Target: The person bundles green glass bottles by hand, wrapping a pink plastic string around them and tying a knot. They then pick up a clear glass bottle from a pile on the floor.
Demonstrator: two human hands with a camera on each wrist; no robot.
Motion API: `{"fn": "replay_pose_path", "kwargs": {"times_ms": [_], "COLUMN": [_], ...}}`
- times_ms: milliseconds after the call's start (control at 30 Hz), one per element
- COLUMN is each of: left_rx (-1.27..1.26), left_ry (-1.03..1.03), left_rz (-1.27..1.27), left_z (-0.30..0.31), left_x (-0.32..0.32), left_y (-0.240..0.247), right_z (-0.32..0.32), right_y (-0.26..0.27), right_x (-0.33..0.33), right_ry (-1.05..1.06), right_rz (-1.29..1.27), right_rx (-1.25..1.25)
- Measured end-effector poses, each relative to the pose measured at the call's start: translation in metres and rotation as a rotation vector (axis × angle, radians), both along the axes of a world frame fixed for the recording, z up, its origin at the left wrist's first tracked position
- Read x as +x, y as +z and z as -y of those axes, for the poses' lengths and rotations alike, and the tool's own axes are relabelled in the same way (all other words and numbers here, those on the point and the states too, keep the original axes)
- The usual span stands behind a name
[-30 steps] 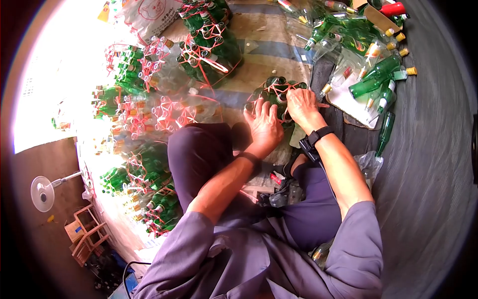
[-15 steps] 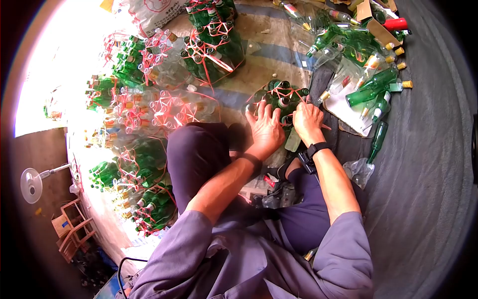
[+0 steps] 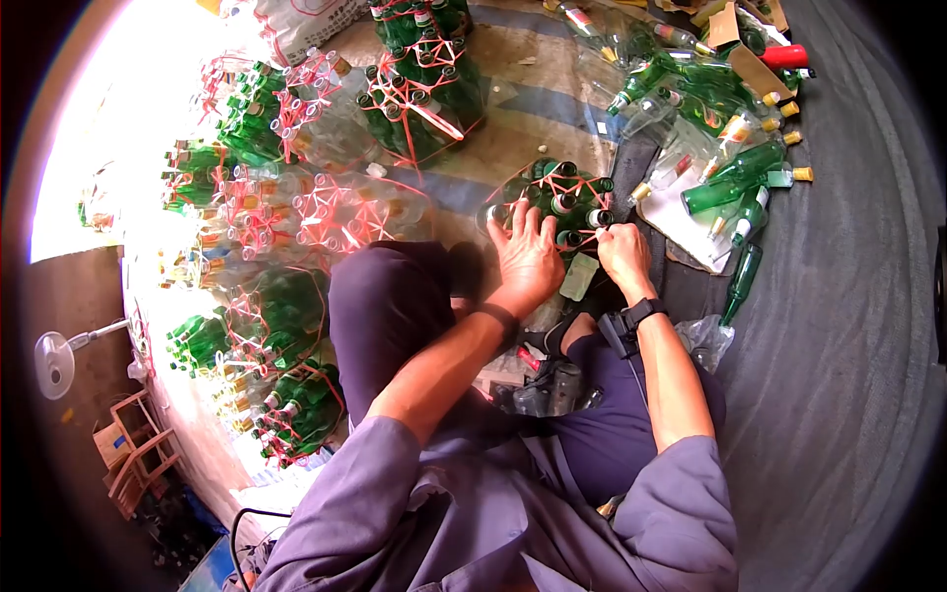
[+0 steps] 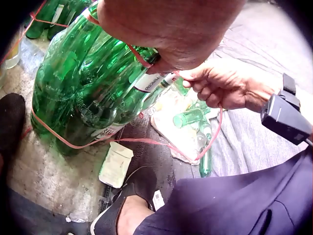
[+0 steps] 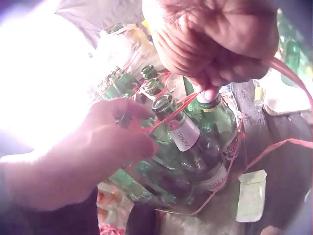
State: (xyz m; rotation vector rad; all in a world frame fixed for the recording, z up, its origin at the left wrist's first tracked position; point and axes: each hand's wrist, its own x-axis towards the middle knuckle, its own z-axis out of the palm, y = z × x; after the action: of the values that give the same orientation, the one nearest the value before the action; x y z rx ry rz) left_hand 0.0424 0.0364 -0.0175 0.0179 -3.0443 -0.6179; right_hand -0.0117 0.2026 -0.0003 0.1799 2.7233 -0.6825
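Observation:
A cluster of green bottles point(image 3: 560, 203) point(image 4: 63, 88) point(image 5: 198, 159), bound with pink string point(image 4: 155, 141) point(image 5: 177, 113), stands upright in front of the person. The left hand point(image 3: 529, 259) point(image 4: 166, 29) point(image 5: 95, 147) rests spread-fingered on the near left necks. On the other side, the right hand point(image 3: 624, 259) point(image 4: 227, 84) point(image 5: 215, 39) pinches the string beside a bottle neck, fingers curled. A loose length of string hangs from it in the left wrist view. Part of the string is hidden under the hands.
Tied bottle bundles point(image 3: 345, 222) fill the left side, with another bundle point(image 3: 419, 99) beyond. Loose bottles point(image 3: 735, 178) lie at the right near an open cardboard box point(image 3: 758, 71). A pale green packet point(image 3: 579, 277) lies close to the cluster.
The right hand has moved from above the cluster's right necks down toward the body, uncovering several necks. The left hand has stayed on the cluster. The head view has shifted slightly.

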Motion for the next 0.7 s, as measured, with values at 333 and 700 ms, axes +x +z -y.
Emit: {"fn": "replay_pose_path", "kwargs": {"times_ms": [333,700], "left_rx": [-0.006,0.107], "left_ry": [-0.009,-0.352], "left_rz": [0.051,-0.037], "left_z": [0.0,-0.015], "left_x": [-0.001,0.002], "left_y": [0.001,0.019], "right_z": [-0.016,0.003], "right_y": [-0.039,-0.055], "right_x": [0.011,0.01], "right_ry": [0.09,0.068], "right_rz": [-0.133,-0.063], "right_rx": [-0.136,0.016]}}
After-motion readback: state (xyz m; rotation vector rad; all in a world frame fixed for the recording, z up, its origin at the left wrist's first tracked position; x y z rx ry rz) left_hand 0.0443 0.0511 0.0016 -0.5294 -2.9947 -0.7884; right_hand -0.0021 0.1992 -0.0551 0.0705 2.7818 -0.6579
